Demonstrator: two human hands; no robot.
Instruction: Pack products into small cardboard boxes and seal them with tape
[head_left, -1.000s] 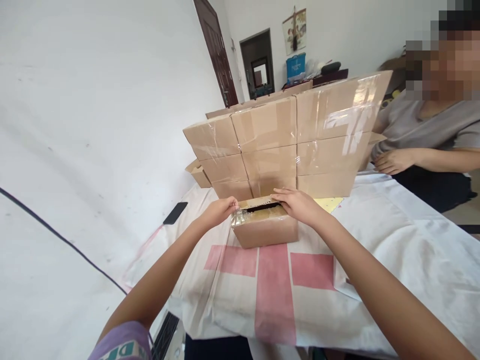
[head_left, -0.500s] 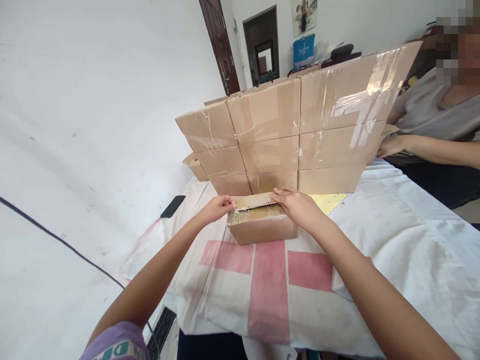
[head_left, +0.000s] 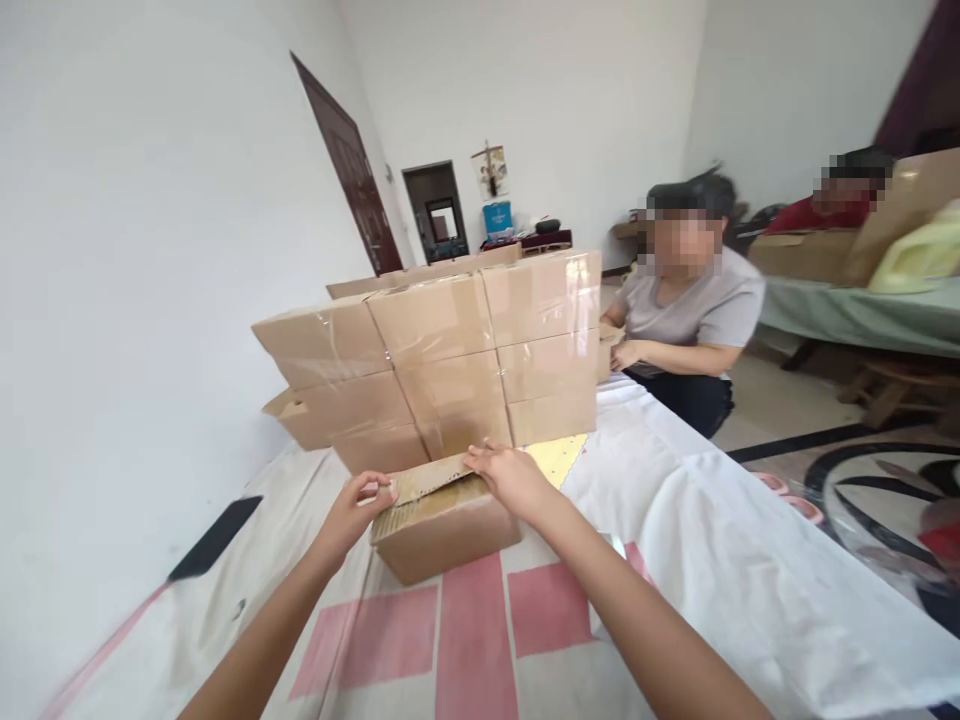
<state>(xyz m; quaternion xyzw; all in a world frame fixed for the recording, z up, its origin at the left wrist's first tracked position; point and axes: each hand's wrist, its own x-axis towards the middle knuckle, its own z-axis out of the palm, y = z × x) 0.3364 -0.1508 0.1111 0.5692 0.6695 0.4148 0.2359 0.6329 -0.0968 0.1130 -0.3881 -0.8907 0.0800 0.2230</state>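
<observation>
A small cardboard box sits on the cloth-covered table, its long top flap lifted slightly with a ragged edge. At the flap's left end, my left hand pinches the cardboard between thumb and curled fingers. My right hand grips the same flap's right end, fingers over its top. Shiny brown tape shows on the box's upper side. Directly behind it rises a wall of stacked, taped cardboard boxes.
A dark phone-like slab lies on the tablecloth at left. A crouching person has hands by the stack's right end. Another person in red is behind boxes at the far table. A white wall borders the left side.
My view has swung up and to the right, bringing in the far table and the second person. Both hands stay on the box's flap, which looks much the same.
</observation>
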